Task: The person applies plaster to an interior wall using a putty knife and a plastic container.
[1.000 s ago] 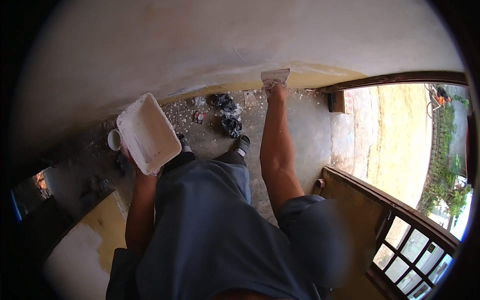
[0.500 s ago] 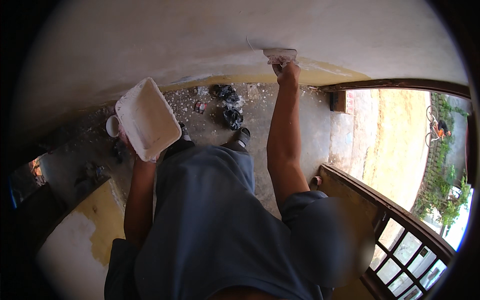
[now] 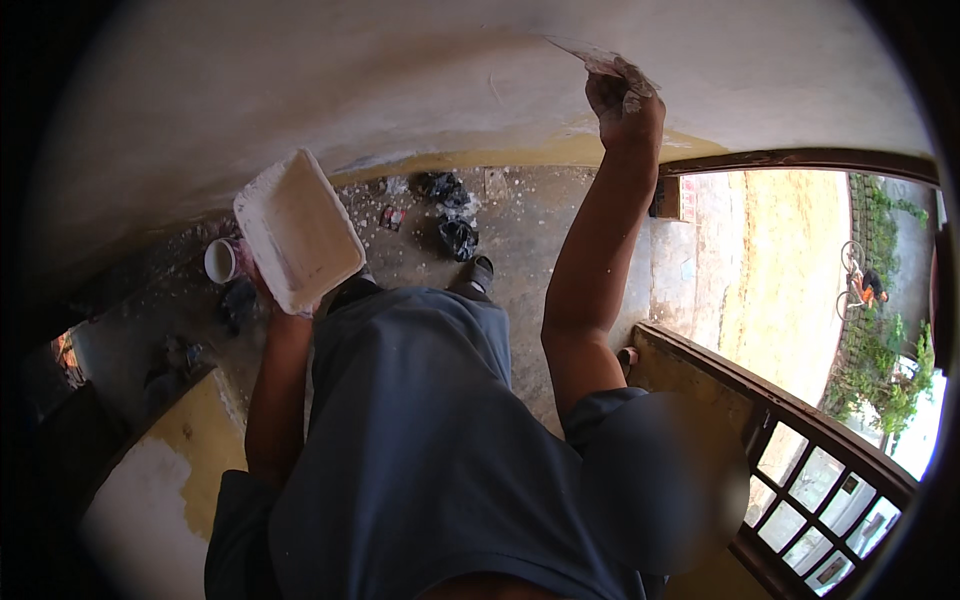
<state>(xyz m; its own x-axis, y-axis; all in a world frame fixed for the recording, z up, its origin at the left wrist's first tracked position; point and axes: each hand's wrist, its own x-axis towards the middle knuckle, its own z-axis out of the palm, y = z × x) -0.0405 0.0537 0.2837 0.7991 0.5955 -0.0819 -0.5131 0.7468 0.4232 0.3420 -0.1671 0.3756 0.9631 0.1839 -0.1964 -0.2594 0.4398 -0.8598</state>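
My left hand [image 3: 262, 284] grips a rectangular white plastic tray [image 3: 330, 240] from beneath. Pale filler smears the tray's walls and rim; most of my fingers are hidden behind it. Up at the wall [image 3: 400, 100], my right hand [image 3: 630, 115] is closed around a broad putty knife [image 3: 580, 50]. The knife's blade is tilted, seen nearly edge-on, close to the pale wall surface. Whitish filler coats the fingers of this hand. A white cup-like container [image 3: 220, 260] shows beside the tray; whether my left hand touches it I cannot tell.
White spatters dot the grey floor [image 3: 520, 240], where black plastic bags [image 3: 458, 238] lie by the wall foot. At right, a doorway opens outside, with a paned door [image 3: 820, 500] swung inward. Outside, a person [image 3: 868, 288] is with a bicycle.
My right hand has moved up the wall and slightly right with the putty knife, whose blade has turned to a slant. The tray stays nearly in place in my left hand.
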